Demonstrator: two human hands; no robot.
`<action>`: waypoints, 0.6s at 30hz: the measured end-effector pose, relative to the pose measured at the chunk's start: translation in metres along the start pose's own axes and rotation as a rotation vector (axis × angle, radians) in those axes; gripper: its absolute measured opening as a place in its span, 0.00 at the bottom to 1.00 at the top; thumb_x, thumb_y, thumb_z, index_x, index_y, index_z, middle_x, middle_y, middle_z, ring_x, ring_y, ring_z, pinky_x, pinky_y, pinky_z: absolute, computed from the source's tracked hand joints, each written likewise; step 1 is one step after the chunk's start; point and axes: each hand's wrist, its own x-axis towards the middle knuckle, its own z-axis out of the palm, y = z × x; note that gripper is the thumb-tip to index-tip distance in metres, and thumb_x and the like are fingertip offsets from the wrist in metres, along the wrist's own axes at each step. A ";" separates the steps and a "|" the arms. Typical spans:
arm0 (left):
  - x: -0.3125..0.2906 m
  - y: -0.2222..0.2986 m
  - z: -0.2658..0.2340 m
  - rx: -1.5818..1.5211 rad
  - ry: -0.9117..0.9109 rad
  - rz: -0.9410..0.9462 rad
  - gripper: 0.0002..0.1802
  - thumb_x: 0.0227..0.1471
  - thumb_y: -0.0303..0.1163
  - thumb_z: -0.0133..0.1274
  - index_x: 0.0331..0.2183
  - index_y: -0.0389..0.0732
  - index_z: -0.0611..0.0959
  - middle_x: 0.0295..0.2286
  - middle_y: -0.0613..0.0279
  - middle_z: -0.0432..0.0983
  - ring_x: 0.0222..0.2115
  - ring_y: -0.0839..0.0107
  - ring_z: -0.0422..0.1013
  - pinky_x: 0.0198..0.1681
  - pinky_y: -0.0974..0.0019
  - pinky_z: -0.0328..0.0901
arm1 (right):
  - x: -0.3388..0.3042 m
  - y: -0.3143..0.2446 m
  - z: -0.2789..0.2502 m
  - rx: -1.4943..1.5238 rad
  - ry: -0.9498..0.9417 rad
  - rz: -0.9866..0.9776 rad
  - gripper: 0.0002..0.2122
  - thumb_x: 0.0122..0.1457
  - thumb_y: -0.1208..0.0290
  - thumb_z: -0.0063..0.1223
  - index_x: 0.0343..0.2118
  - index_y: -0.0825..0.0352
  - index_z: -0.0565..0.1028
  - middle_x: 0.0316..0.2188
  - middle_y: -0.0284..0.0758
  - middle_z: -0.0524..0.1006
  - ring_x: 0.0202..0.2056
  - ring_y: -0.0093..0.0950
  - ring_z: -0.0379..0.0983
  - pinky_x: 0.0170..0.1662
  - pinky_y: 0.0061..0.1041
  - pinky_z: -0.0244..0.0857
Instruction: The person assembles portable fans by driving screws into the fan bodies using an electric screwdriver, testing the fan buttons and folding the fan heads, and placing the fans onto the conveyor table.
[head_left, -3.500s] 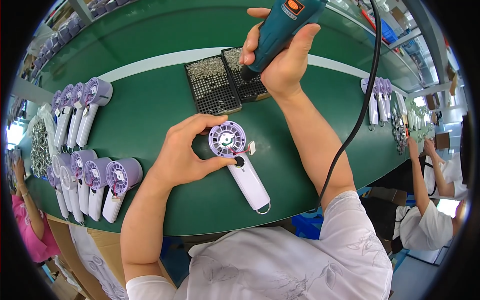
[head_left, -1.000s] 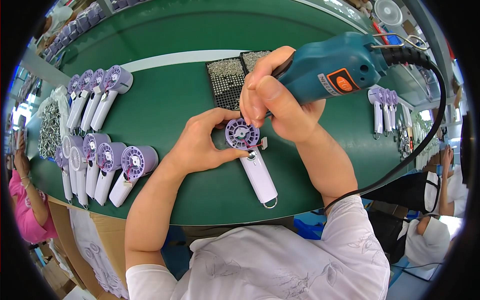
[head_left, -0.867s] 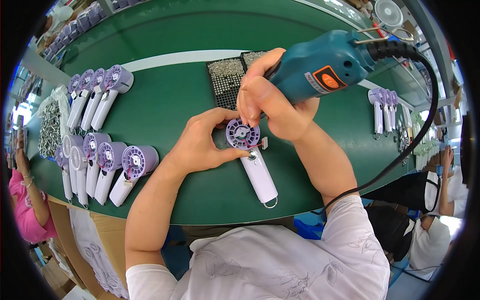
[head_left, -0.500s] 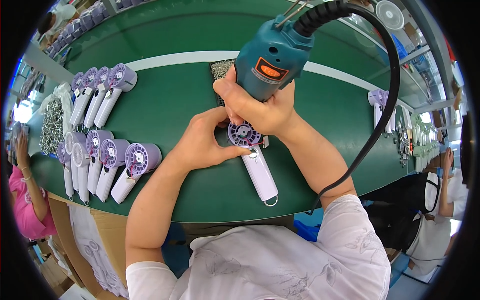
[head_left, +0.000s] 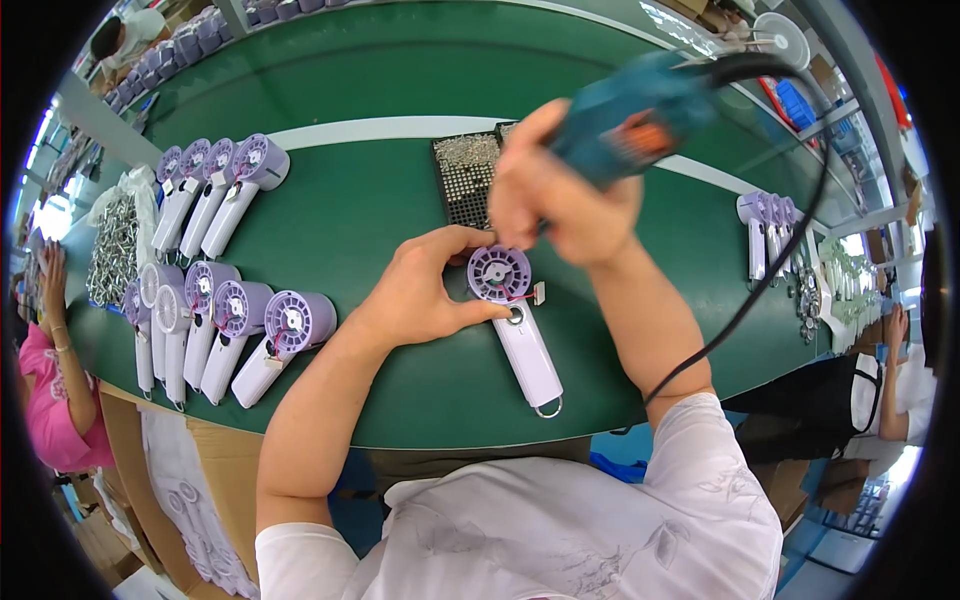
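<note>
A handheld fan with a white handle [head_left: 530, 362] and a round purple head [head_left: 499, 273] lies on the green table, its handle toward me. My left hand [head_left: 415, 290] grips it, thumb on the neck and fingers at the far side of the head. Red wires run from the head to a small white connector [head_left: 540, 293]. My right hand [head_left: 575, 205] is wrapped round a teal corded electric screwdriver [head_left: 635, 115], tilted and smeared by motion, up and right of the fan head. The screwdriver's tip is hidden behind the hand.
A black screw tray [head_left: 466, 180] lies beyond the fan. Several similar fans [head_left: 297, 325] lie to the left, beside a bag of metal rings [head_left: 118, 250]. More fans [head_left: 768, 215] lie at right. The screwdriver's black cord [head_left: 735, 325] hangs past my right forearm. Other people work at both sides.
My right hand has lifted the screwdriver up and right from the fan head, tilting it over. More of the screw tray shows. The left hand keeps its grip on the fan.
</note>
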 end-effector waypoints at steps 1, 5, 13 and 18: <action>0.001 0.002 -0.001 0.014 0.015 0.028 0.37 0.34 0.38 0.75 0.46 0.32 0.80 0.40 0.49 0.80 0.40 0.58 0.78 0.47 0.61 0.72 | 0.005 -0.008 -0.008 -0.038 0.003 -0.072 0.06 0.66 0.75 0.43 0.36 0.72 0.71 0.12 0.34 0.66 0.11 0.26 0.65 0.14 0.27 0.62; 0.004 -0.001 0.002 -0.016 0.023 0.050 0.38 0.32 0.39 0.77 0.46 0.33 0.80 0.39 0.54 0.81 0.38 0.64 0.77 0.46 0.64 0.71 | 0.020 -0.015 -0.036 -0.122 0.216 -0.249 0.09 0.67 0.72 0.41 0.36 0.72 0.72 0.15 0.34 0.67 0.12 0.26 0.62 0.17 0.30 0.63; 0.004 -0.001 0.000 -0.016 0.019 0.096 0.36 0.33 0.34 0.76 0.46 0.33 0.80 0.42 0.52 0.80 0.40 0.59 0.78 0.46 0.62 0.73 | 0.031 0.038 -0.037 -0.208 0.455 -0.175 0.06 0.64 0.76 0.52 0.32 0.74 0.73 0.15 0.34 0.71 0.13 0.25 0.68 0.18 0.29 0.67; 0.005 -0.001 0.000 -0.012 0.006 0.089 0.36 0.34 0.33 0.76 0.46 0.34 0.80 0.42 0.52 0.80 0.40 0.59 0.78 0.46 0.62 0.73 | 0.032 0.048 -0.033 -0.194 0.432 -0.161 0.07 0.64 0.75 0.53 0.33 0.74 0.73 0.15 0.34 0.72 0.13 0.24 0.69 0.18 0.28 0.67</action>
